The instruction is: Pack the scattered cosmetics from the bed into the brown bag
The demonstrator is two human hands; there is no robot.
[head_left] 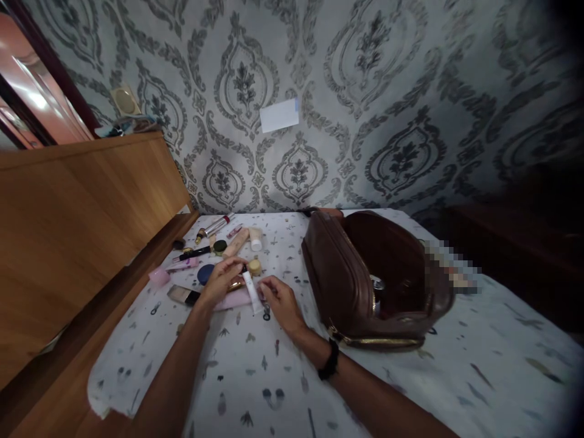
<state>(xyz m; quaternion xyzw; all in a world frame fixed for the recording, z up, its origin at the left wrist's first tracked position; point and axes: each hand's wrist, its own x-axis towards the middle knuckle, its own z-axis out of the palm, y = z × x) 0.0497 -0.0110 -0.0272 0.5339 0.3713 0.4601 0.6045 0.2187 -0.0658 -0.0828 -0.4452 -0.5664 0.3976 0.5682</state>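
Observation:
A small white squeeze tube (252,293) with a dark cap is tilted between my two hands. My left hand (222,280) has its fingers closed at the capped end. Beside the tube's right edge, my right hand (281,302) is curled with thumb and fingertips together; what they pinch, if anything, is hidden. Under the tube lies a pale pink item (232,299), partly covered. A round blue item (205,274) sits left of my left hand, and a small jar with a yellowish lid (254,266) stands just beyond the cap.
A brown leather bag (337,274) stands unzipped on the right of the patterned cloth (255,377). Several cosmetics lie at the left, including a foundation bottle (180,295), a dark green jar (219,247) and a cream tube (256,239). A wooden panel (91,225) borders the left side.

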